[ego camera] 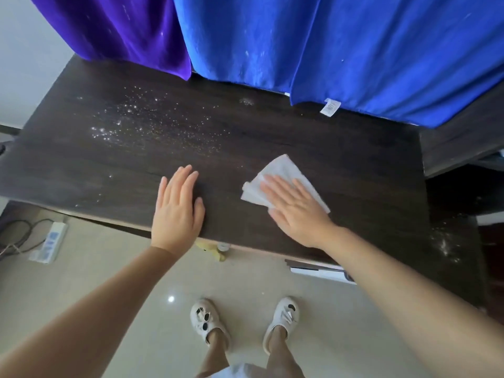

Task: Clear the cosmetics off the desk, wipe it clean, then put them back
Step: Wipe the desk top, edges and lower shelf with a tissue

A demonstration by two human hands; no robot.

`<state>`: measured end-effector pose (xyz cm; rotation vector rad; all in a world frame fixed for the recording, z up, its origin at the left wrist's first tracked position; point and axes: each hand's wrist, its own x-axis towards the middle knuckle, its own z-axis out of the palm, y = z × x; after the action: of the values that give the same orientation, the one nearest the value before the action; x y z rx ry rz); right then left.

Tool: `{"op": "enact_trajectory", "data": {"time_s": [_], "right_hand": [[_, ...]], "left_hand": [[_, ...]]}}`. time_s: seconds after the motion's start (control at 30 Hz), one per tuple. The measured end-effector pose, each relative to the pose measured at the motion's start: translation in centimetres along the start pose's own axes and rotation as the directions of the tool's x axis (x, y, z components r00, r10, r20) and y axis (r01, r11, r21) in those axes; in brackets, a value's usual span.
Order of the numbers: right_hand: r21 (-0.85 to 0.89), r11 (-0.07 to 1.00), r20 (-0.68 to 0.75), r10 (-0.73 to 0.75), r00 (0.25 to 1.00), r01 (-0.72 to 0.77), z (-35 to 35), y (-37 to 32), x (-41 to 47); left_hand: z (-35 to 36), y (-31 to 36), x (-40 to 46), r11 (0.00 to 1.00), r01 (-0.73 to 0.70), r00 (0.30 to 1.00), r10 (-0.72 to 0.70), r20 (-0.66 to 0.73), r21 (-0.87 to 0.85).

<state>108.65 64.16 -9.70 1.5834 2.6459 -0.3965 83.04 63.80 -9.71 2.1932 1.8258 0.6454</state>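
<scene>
The dark wooden desk (327,137) fills the middle of the head view, with no cosmetics on it. White powder specks (131,124) are scattered over its left half, and a small patch of powder (246,101) lies near the back edge. My right hand (297,211) lies flat, fingers together, pressing a folded white wipe (283,173) onto the desk right of centre. My left hand (178,205) rests flat on the desk near the front edge, fingers slightly apart, holding nothing.
Blue cloth (341,50) and purple cloth (117,25) hang over the desk's back edge. A power strip (50,241) with cables lies on the tiled floor at left. A lower dark surface with powder (444,241) adjoins the desk at right. My white slippers (207,317) stand below.
</scene>
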Motion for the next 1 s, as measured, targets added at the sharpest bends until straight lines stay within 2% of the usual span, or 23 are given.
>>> {"op": "enact_trajectory", "data": {"time_s": [0.03,0.07,0.1,0.13,0.17,0.2,0.23,0.27,0.37,0.4,0.47,0.53,0.57,0.63,0.67,0.7,0.77,0.8,0.83,0.87,0.9,0.93,1.0], "right_hand": [[-0.015,0.983,-0.063,0.182,0.981,-0.184,0.0,2.6,-1.3],[-0.007,0.914,-0.146,0.400,0.905,-0.405,-0.2,5.0,-2.8],[0.032,0.797,-0.221,0.594,0.774,-0.603,-0.5,6.9,-4.2],[0.106,0.639,-0.258,0.757,0.600,-0.762,-0.8,8.0,-5.2],[0.183,0.463,-0.219,0.879,0.423,-0.867,-1.1,8.1,-5.3],[0.235,0.341,-0.168,0.936,0.308,-0.910,-0.9,7.1,-4.4],[0.257,0.330,-0.158,0.942,0.297,-0.908,-0.6,5.3,-2.9],[0.256,0.406,-0.177,0.912,0.371,-0.877,0.2,3.0,-0.9],[0.156,0.801,-0.194,0.599,0.777,-0.578,2.9,-7.2,4.9],[0.084,0.899,-0.245,0.437,0.866,-0.430,3.5,-10.6,5.9],[0.008,0.993,-0.203,0.121,0.972,-0.122,3.4,-14.7,5.9],[-0.037,0.999,-0.131,-0.030,0.991,0.025,3.4,-12.7,4.4],[-0.042,0.999,-0.139,0.004,0.990,-0.010,3.2,-10.3,3.4],[-0.090,0.964,-0.154,0.237,0.959,-0.252,3.0,-3.7,1.0],[-0.088,0.907,-0.171,0.394,0.903,-0.413,2.4,-0.2,-0.5],[-0.028,0.811,-0.201,0.568,0.798,-0.585,1.5,2.7,-1.9],[0.215,0.500,-0.216,0.862,0.458,-0.839,-0.8,6.4,-3.0],[0.304,0.333,-0.157,0.942,0.298,-0.893,-1.7,6.8,-2.0],[0.351,0.232,-0.096,0.973,0.211,-0.907,-2.3,6.1,-0.1],[0.353,0.242,-0.085,0.970,0.227,-0.904,-2.3,4.8,2.4],[0.331,0.353,-0.110,0.935,0.336,-0.875,-1.9,2.7,5.1],[0.296,0.515,-0.139,0.857,0.497,-0.805,-1.3,0.1,7.9],[0.202,0.802,-0.126,0.590,0.798,-0.562,-0.2,-6.3,12.1]], "left_hand": [[-0.6,-1.4,0.6,0.999,0.013,1.000,-0.014,0.015,0.043],[-0.9,-2.5,1.1,0.997,0.030,0.999,-0.032,0.026,0.076],[-1.2,-3.3,1.6,0.994,0.048,0.998,-0.051,0.029,0.098],[-1.3,-3.8,1.9,0.992,0.064,0.997,-0.067,0.028,0.110],[-1.3,-4.1,2.0,0.991,0.071,0.997,-0.074,0.026,0.116],[-1.3,-4.2,2.1,0.991,0.069,0.997,-0.073,0.026,0.117],[-1.2,-4.2,2.1,0.991,0.064,0.997,-0.067,0.023,0.114],[-1.2,-4.1,2.1,0.992,0.061,0.998,-0.063,0.019,0.109],[-1.3,-4.1,2.1,0.994,0.058,0.998,-0.059,0.015,0.093],[-1.3,-4.1,2.0,0.995,0.060,0.998,-0.061,0.010,0.083],[-1.2,-4.1,2.1,0.996,0.075,0.997,-0.075,0.000,0.057],[-1.2,-4.1,2.0,0.996,0.076,0.997,-0.076,0.000,0.057],[-1.2,-4.1,2.0,0.995,0.070,0.998,-0.070,0.001,0.066],[-1.3,-4.1,2.0,0.994,0.069,0.998,-0.070,0.008,0.081],[-1.3,-4.1,2.0,0.994,0.071,0.997,-0.072,0.012,0.085],[-1.3,-4.0,2.0,0.993,0.071,0.997,-0.073,0.014,0.091],[-1.3,-3.9,2.1,0.992,0.070,0.997,-0.072,0.016,0.103],[-1.3,-3.9,2.1,0.991,0.074,0.997,-0.077,0.017,0.108],[-1.3,-3.9,2.0,0.991,0.081,0.996,-0.083,0.017,0.111],[-1.3,-3.9,2.0,0.990,0.088,0.996,-0.090,0.018,0.114],[-1.3,-3.9,2.0,0.989,0.093,0.995,-0.095,0.018,0.119],[-1.3,-3.9,2.0,0.988,0.095,0.995,-0.098,0.019,0.123],[-1.3,-3.9,2.1,0.987,0.108,0.994,-0.110,0.011,0.119]]}}
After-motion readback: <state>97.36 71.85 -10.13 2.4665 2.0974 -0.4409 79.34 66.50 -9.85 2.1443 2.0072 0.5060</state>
